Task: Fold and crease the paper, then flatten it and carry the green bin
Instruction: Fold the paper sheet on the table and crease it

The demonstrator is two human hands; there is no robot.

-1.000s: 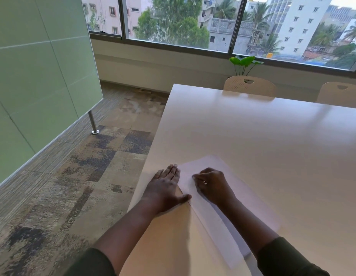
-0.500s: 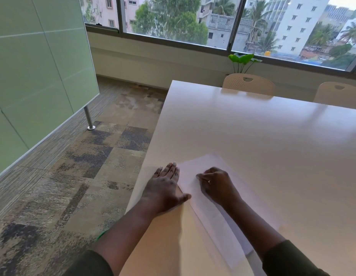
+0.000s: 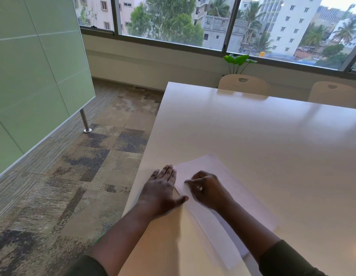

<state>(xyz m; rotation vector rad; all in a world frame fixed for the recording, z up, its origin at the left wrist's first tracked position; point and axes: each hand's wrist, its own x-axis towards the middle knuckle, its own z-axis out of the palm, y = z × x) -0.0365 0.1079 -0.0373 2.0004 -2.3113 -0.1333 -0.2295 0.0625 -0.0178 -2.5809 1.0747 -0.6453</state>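
Note:
A white sheet of paper [image 3: 242, 188] lies near the left edge of the white table [image 3: 252, 126]. A long strip [image 3: 217, 236] along its left side is folded over. My left hand [image 3: 163, 188] lies flat on the table just left of the sheet, fingers stretched out, thumb tip touching the folded edge. My right hand [image 3: 209, 191] rests on the fold with its fingers curled, fingertips pressing the paper down. A thin green sliver [image 3: 97, 239] shows below the table edge by my left forearm; I cannot tell what it is.
Two beige chairs [image 3: 243, 84] [image 3: 334, 92] stand at the table's far side, a leafy plant [image 3: 237, 60] behind them under the windows. A green panel [image 3: 33, 76] on a metal leg [image 3: 84, 120] stands to the left over patterned carpet.
My right hand has shifted slightly along the fold, closer to my left hand. The left hand stays flat in place. The view has tilted a little.

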